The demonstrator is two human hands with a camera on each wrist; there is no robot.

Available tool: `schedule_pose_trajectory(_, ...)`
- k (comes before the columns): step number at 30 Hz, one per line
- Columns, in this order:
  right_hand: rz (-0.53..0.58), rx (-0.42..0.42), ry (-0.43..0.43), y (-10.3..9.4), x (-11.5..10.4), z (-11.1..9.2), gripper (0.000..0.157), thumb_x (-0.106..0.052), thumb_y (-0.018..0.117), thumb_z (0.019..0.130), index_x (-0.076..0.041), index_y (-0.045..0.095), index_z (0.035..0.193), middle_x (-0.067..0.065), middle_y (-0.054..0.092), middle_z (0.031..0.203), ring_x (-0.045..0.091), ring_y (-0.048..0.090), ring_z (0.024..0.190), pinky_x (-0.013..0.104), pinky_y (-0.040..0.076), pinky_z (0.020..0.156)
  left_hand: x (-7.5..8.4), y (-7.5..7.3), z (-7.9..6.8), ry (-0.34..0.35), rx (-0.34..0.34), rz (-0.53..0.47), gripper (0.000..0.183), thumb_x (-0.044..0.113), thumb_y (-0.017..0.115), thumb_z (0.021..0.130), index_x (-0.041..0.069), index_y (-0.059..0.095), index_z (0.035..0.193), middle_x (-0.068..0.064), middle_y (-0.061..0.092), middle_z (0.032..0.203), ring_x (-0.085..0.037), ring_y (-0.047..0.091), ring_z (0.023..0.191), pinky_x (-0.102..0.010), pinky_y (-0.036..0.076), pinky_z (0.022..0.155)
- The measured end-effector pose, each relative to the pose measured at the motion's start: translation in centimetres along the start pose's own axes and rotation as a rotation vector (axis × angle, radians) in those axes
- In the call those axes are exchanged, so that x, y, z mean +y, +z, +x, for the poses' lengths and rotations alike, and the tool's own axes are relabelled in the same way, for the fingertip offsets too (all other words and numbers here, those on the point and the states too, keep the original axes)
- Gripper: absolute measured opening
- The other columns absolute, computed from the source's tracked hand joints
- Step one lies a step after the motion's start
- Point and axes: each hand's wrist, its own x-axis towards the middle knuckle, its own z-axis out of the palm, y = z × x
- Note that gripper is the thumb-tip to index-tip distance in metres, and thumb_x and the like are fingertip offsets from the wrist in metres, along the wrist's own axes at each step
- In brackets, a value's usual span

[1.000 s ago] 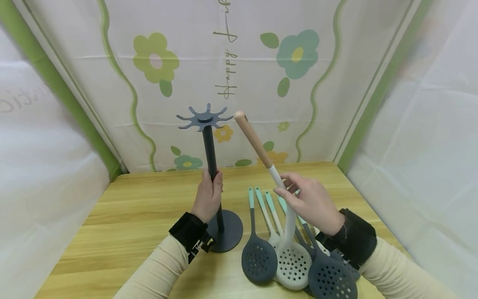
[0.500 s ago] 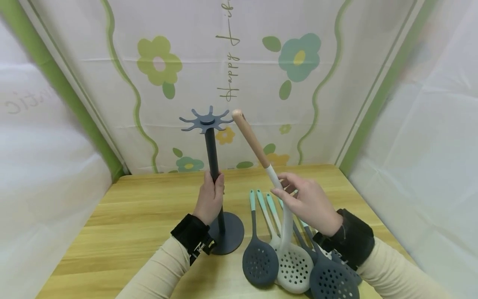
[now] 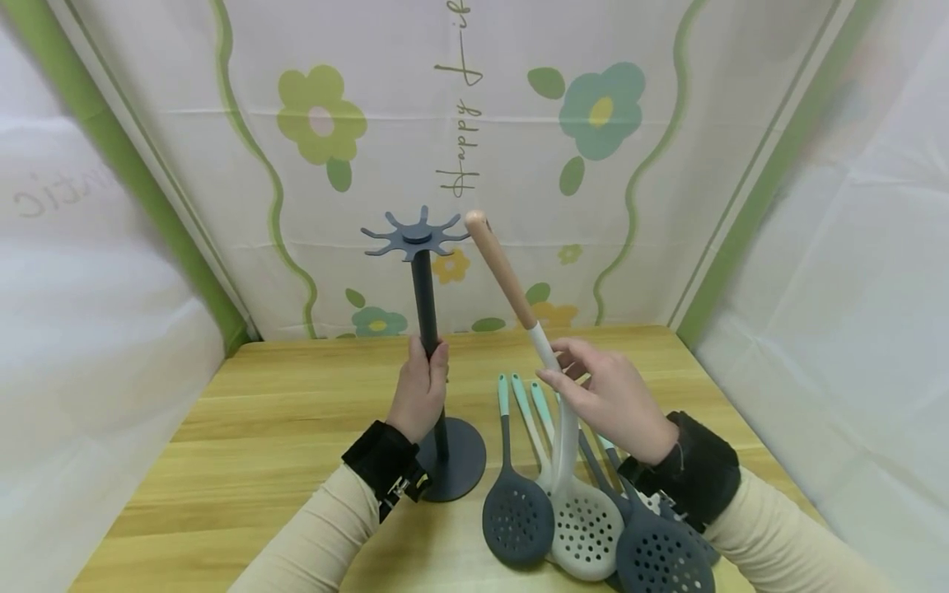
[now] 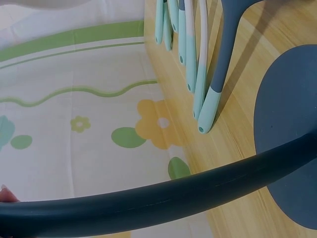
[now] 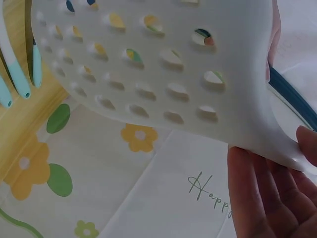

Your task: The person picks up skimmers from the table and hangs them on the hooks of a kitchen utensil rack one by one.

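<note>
My left hand (image 3: 421,387) grips the black pole of a utensil stand (image 3: 424,301), whose round base (image 3: 463,461) is on the table. A ring of curved hooks (image 3: 417,235) tops the pole. My right hand (image 3: 619,399) pinches a white skimmer (image 3: 544,346) by its shank between thumb and fingers. Its wooden handle end points up and left, close beside one hook. The perforated head (image 5: 148,74) fills much of the right wrist view. In the left wrist view the pole (image 4: 163,203) crosses in front, with one fingertip at the left edge.
Several utensils with mint-green handle ends (image 3: 504,395) lie right of the base, among them a dark grey skimmer (image 3: 519,519) and another dark perforated one (image 3: 663,552). Fabric walls (image 3: 489,148) with printed flowers enclose the wooden table (image 3: 259,445) at the back and sides.
The skimmer's handle end has come slightly nearer the stand's hooks. The head view has shifted a little; both hands keep their holds.
</note>
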Motion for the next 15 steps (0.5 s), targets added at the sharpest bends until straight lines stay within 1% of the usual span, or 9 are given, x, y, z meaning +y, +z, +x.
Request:
schedule_pose_trajectory(4, 0.010, -0.005, 0.003, 0.11, -0.12, 0.14, 0.024, -0.011, 0.067, 0.094, 0.000, 0.065, 0.116, 0.006, 0.071, 0.086, 0.015, 0.067, 0.076, 0.023, 0.055, 0.060, -0.01, -0.04, -0.10, -0.007, 0.003, -0.005, 0.022, 0.020, 0.031, 0.110, 0.000, 0.039, 0.113, -0.005, 0.040, 0.075, -0.014, 0.036, 0.061, -0.027, 0.032, 0.059)
schedule_pose_trajectory(8, 0.017, -0.016, 0.002, 0.21, -0.22, 0.27, 0.024, -0.011, 0.065, 0.095, 0.000, 0.065, 0.116, 0.006, 0.072, 0.086, 0.014, 0.067, 0.074, 0.023, 0.055, 0.060, -0.14, -0.03, -0.10, -0.011, 0.006, -0.006, 0.023, 0.021, 0.030, 0.111, 0.000, 0.039, 0.113, -0.005, 0.040, 0.074, -0.014, 0.035, 0.060, -0.027, 0.031, 0.058)
schedule_pose_trajectory(15, 0.021, -0.033, -0.002, 0.22, -0.34, 0.27, 0.024, -0.012, 0.064, 0.097, 0.000, 0.065, 0.118, 0.005, 0.072, 0.086, 0.013, 0.067, 0.073, 0.023, 0.055, 0.061, -0.17, 0.06, 0.12, -0.002, 0.013, -0.001, 0.021, 0.020, 0.031, 0.110, 0.000, 0.039, 0.112, -0.004, 0.039, 0.073, -0.013, 0.034, 0.057, -0.027, 0.031, 0.057)
